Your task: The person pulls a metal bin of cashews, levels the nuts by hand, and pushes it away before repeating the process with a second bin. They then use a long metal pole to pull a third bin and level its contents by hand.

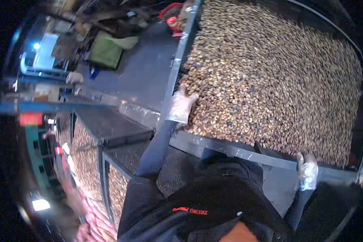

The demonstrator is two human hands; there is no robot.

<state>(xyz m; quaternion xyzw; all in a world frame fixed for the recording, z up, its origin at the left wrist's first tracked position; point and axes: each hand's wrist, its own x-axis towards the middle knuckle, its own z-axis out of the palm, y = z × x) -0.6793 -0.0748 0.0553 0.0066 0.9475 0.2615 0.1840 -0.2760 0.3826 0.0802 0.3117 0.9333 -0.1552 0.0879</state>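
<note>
A large, metal-rimmed tray [230, 150] full of small brown nut-like pieces [266, 80] stands right in front of my body. My left hand [181, 105], in a thin clear glove, lies at the tray's near left corner. Its thumb is spread over the pieces and its fingers point along the left rim. Over the front rim, farther right, is my right hand [308, 171], gloved too, with its fingertips inside the tray at the edge of the pieces and its palm against the rim.
Lower dark mesh-covered racks [117, 123] stand to my left, with more trays of similar pieces [82, 161] below. Pinkish sacks [94, 218] lie at the lower left. A green bag [105, 50] and a red container [173, 24] are beyond the grey floor [149, 60].
</note>
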